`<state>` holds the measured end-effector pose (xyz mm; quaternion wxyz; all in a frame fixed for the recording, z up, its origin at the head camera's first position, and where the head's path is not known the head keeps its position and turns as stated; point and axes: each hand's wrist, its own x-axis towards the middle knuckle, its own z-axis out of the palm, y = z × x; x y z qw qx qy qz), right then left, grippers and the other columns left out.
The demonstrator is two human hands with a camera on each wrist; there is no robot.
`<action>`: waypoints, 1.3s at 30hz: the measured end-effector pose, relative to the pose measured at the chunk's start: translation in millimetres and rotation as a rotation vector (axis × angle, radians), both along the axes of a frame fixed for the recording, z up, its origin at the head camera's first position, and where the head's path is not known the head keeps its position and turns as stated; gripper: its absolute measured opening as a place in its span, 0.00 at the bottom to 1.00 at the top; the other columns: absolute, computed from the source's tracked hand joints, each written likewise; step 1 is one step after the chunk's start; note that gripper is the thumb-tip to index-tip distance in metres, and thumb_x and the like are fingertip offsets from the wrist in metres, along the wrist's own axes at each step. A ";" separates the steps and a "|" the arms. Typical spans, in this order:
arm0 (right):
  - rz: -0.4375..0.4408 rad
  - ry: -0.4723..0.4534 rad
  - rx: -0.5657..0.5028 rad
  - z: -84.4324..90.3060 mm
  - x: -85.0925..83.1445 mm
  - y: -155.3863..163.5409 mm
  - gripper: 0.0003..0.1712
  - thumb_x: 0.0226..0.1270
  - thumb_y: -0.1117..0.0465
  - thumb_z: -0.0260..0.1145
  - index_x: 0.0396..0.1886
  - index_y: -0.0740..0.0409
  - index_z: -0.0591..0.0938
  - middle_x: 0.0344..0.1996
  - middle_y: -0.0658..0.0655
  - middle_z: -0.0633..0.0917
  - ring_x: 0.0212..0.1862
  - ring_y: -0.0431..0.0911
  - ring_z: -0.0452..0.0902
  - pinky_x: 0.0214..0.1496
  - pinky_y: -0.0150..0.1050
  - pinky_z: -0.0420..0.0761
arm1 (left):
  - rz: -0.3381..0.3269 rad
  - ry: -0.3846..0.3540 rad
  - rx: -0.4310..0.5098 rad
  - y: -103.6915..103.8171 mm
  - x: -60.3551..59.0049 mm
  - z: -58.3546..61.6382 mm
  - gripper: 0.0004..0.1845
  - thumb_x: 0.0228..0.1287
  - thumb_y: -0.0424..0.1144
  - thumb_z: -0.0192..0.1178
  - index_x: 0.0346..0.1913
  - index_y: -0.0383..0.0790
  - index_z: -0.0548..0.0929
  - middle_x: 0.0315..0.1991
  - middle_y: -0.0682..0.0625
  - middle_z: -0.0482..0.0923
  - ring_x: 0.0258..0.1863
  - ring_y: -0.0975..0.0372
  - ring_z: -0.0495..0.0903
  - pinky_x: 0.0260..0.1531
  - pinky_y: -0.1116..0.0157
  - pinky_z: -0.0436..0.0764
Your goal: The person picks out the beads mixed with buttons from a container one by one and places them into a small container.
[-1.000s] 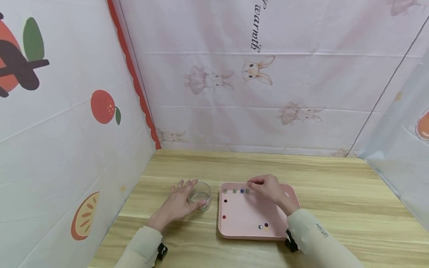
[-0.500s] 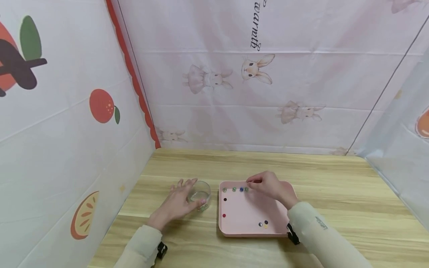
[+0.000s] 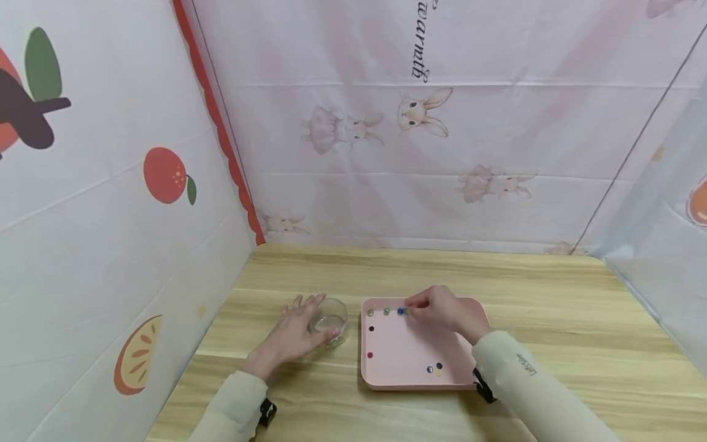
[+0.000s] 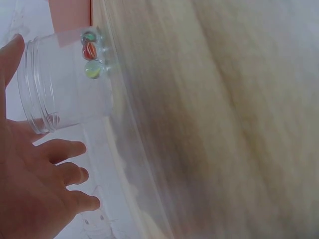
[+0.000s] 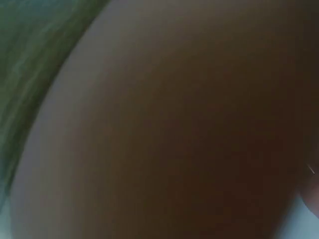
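Note:
My left hand (image 3: pixel 295 328) holds a clear jar (image 3: pixel 333 310) between thumb and index finger. The other fingers are spread beside it, as the left wrist view shows. Several glass marbles (image 4: pixel 89 51) lie at the bottom of this jar (image 4: pixel 70 89). Over the back edge of the pink tray (image 3: pixel 400 350), my right hand (image 3: pixel 442 310) pinches at a greenish marble (image 3: pixel 407 311), which its fingertips partly cover. Touching or nearly touching that one is a blue marble (image 3: pixel 400 312). The right wrist view is dark and blurred, filled by the hand.
Two greenish marbles sit along the tray's back, one a green marble (image 3: pixel 386 312). Down its left side lie a dark marble (image 3: pixel 371 328) and a red marble (image 3: pixel 369 355). A small cluster with a yellow marble (image 3: pixel 439 372) is near the front. Printed cloth (image 3: pixel 353 202) surrounds the wooden table (image 3: pixel 552 331).
My right hand's fingertips have come down slightly onto the greenish marble. The blue marble has shifted a little to the right, closer to it. The left hand keeps its hold on the jar.

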<state>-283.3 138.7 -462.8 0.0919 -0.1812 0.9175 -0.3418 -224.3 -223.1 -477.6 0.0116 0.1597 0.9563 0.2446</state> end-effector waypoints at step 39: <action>-0.035 0.086 -0.032 9.8 10.1 -6.8 0.15 0.72 0.59 0.71 0.55 0.59 0.91 0.38 0.54 0.91 0.30 0.40 0.75 0.30 0.32 0.75 | 0.004 -0.005 0.001 -0.8 1.2 -1.8 0.52 0.68 0.73 0.58 0.84 0.44 0.60 0.82 0.35 0.60 0.82 0.32 0.50 0.78 0.28 0.45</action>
